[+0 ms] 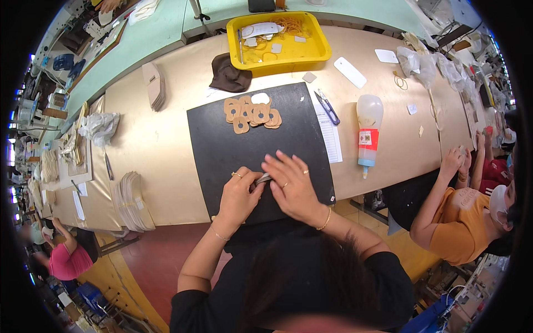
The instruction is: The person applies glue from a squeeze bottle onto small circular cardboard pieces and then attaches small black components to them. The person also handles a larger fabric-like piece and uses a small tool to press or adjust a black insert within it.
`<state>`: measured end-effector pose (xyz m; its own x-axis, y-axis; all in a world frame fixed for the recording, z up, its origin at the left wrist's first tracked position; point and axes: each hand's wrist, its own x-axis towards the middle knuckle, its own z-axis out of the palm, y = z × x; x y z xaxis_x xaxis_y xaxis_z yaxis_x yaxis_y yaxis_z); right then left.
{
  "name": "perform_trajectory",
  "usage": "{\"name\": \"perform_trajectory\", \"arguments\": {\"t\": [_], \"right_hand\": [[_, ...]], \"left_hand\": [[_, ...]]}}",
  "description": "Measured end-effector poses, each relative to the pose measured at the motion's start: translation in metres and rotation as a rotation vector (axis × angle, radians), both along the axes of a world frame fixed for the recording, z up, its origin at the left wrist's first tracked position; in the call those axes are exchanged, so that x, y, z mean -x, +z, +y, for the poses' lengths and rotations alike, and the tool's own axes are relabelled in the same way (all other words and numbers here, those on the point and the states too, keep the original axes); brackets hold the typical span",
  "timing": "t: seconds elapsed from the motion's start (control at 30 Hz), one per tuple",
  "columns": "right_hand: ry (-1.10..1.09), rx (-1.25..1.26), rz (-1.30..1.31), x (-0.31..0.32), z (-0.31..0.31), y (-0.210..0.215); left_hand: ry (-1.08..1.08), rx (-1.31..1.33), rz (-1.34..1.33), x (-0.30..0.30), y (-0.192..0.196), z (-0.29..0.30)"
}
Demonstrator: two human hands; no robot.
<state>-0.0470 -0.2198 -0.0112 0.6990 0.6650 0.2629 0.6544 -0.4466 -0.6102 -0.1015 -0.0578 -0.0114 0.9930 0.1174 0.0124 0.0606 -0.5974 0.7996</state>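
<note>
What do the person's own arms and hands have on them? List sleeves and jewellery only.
Both forearms are bare below short black sleeves. The left hand has a gold ring and a thin wrist bracelet. The right hand has two gold rings and a gold bracelet.

Left hand [240,194] fingers curled in a pinching grip, right hand [291,186] flat, fingers spread, forearms converging, hands touching

The scene is lit brightly and evenly from above; only soft shadows are cast. Straight table [161,139] edges are bent by fisheye distortion, and the rim is darkened and blurred.
</note>
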Motion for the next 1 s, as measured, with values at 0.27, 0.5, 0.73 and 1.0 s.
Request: {"name": "perform_trajectory", "arguments": {"t": [0.27, 0.5, 0.73, 1.0], "right_hand": [[-0.282, -0.228, -0.313, -0.174, 0.042, 0.011], [-0.307, 0.431, 0.081, -0.302, 0.101, -0.013], [-0.267, 0.34, 0.296, -0.322, 0.107, -0.033], [-0.241, -0.531, 0.593, -0.286, 0.051, 0.021]], "left_hand": [[0.131, 0.283, 0.119, -0.002, 0.009, 0.014], [0.36, 0.888, 0.168, 0.011, 0.019, 0.042], [0.409, 1.149, 0.248, 0.015, 0.017, 0.061], [0.295, 1.398, 0.249, -0.017, 0.009, 0.059]]}}
